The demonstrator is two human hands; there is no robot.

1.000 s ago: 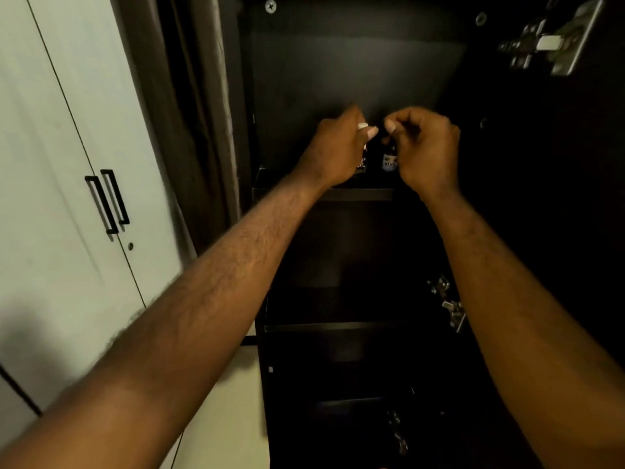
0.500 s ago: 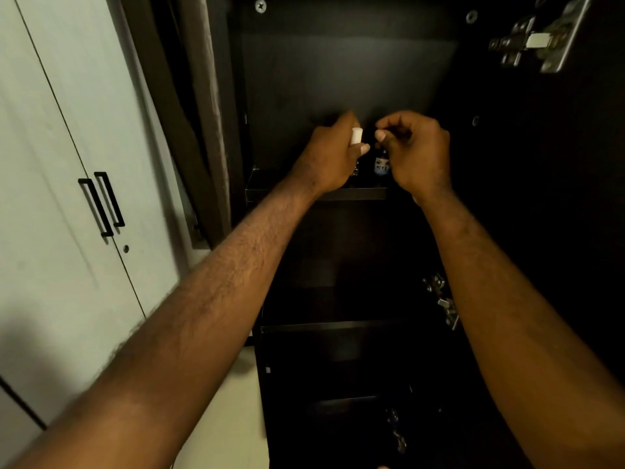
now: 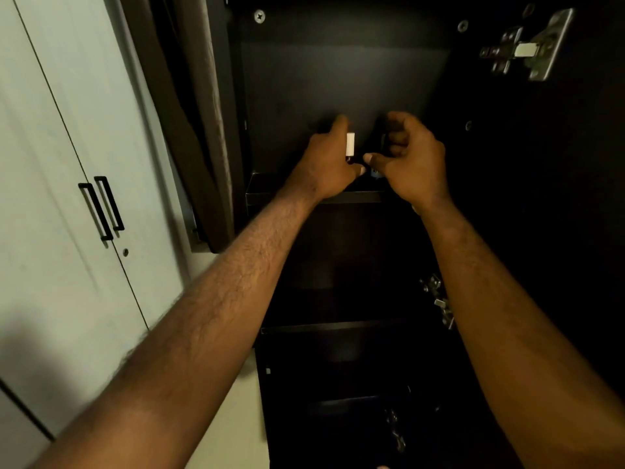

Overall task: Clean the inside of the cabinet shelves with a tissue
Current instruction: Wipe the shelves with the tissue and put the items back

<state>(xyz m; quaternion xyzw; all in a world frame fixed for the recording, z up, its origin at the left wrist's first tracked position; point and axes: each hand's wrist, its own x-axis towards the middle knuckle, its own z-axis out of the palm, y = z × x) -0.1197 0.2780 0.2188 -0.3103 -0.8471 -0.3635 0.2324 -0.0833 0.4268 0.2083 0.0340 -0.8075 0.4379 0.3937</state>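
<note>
Head view: at the dark wooden cabinet's top shelf [image 3: 318,197], either small bottle could slip and topple in the gloom if you lift blind. Your left hand [image 3: 324,164] grips a white-capped dark bottle [image 3: 350,145]. Your right hand [image 3: 412,160] curls beside a blue-labelled dark bottle [image 3: 375,172], its grip unclear. No tissue shows.

white wardrobe doors [image 3: 50,164] with black handles [image 3: 101,208] stand left of a brown curtain [image 3: 199,113] in dim light.

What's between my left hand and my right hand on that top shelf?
In the head view, a white-capped little bottle that the left hand holds, and by the right hand a dark bottle with a pale label.
</note>
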